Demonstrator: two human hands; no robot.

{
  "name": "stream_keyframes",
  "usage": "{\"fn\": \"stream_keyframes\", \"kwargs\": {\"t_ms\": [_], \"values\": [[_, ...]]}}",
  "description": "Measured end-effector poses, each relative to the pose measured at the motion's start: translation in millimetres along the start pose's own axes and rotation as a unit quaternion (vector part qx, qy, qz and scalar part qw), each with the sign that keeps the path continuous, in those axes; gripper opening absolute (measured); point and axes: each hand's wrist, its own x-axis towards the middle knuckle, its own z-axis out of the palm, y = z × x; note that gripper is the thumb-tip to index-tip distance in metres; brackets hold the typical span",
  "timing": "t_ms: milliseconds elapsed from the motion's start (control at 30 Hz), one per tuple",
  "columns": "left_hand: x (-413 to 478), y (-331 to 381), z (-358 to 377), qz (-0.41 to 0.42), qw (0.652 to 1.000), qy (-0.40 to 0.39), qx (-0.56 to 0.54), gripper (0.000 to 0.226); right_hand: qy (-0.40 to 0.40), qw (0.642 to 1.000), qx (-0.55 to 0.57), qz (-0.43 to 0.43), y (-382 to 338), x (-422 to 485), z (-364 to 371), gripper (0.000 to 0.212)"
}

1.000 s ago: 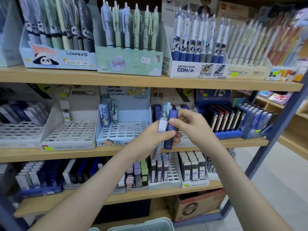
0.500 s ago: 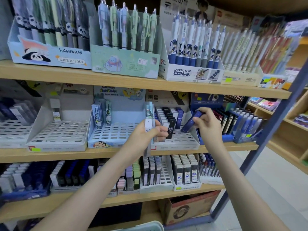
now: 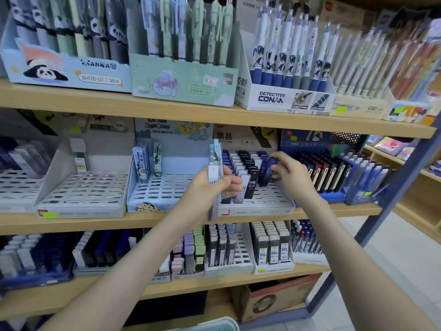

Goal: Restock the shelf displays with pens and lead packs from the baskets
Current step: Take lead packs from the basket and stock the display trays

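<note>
Your right hand (image 3: pixel 290 174) pinches a dark-blue lead pack (image 3: pixel 269 169) between thumb and fingertips, at the right end of the standing rows (image 3: pixel 241 168) in the white slotted tray (image 3: pixel 257 211) on the middle shelf (image 3: pixel 334 209). The pack's long axis runs near-upright, leaning back like its neighbours, with its lower end toward the slots directly below your fingers. Whether it has seated cannot be told, since the neighbouring packs hide its foot. Your left hand (image 3: pixel 210 189) is curled round a sheaf of spare packs (image 3: pixel 214 163), held upright just left of the tray, so the right hand is the nearer to the open slots. The packs are slim, flat, hard-looking cases, glossy and printed "HB 0.7"; the tray is matt, pierced by a grid of oblong holes.
</note>
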Motion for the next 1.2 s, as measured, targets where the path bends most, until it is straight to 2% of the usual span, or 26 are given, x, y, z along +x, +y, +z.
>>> {"fn": "stream_keyframes", "kwargs": {"t_ms": [100,200,300,533,700,800,867,900,933,1000,1100,1200], "values": [[1.3,-1.5,0.8,0.001,1.000,-0.008,0.010,0.011,-0.007,0.999,-0.035,-0.002,4.4,3.0,0.9,0.029],[1.9,-3.3,2.2,0.001,1.000,-0.008,0.015,0.012,-0.016,0.990,-0.132,-0.045,12.5,6.4,5.5,0.032],[2.4,-4.8,1.8,0.000,1.000,-0.008,0.013,0.012,-0.012,0.983,-0.173,-0.064,15.8,5.0,10.2,0.036],[2.7,-6.0,2.6,-0.004,1.000,-0.007,0.007,0.012,-0.017,0.955,-0.274,-0.110,21.0,5.3,15.0,0.056],[-3.1,-3.2,0.3,-0.017,0.999,-0.027,0.002,0.011,-0.029,0.963,-0.258,-0.070,14.1,7.4,14.8,0.043],[-10.5,1.0,-4.2,-0.039,0.997,-0.060,0.007,0.011,0.036,0.973,-0.210,-0.083,-6.1,-3.4,11.0,0.042],[-16.8,3.9,-7.6,-0.055,0.994,-0.092,0.022,0.011,0.100,0.980,-0.136,-0.108,-31.7,-19.1,7.4,0.037],[-20.0,5.3,-8.6,-0.062,0.992,-0.107,0.031,0.011,0.107,0.984,-0.084,-0.112,-47.4,-29.3,6.4,0.032],[-23.2,6.4,-9.3,-0.067,0.990,-0.121,0.034,0.012,0.090,0.990,-0.023,-0.102,-64.9,-40.5,6.3,0.025],[-29.5,8.4,-8.6,-0.078,0.986,-0.148,0.022,0.013,-0.012,0.995,0.073,-0.061,-93.7,-59.0,9.9,0.015],[-39.4,13.1,-7.6,-0.088,0.980,-0.180,0.018,0.015,-0.157,0.981,0.109,-0.016,-108.9,-74.4,20.6,0.011],[-47.3,18.2,-9.9,-0.103,0.975,-0.199,-0.002,0.019,-0.171,0.959,0.224,0.011,-107.3,-80.8,22.6,0.004]]}}
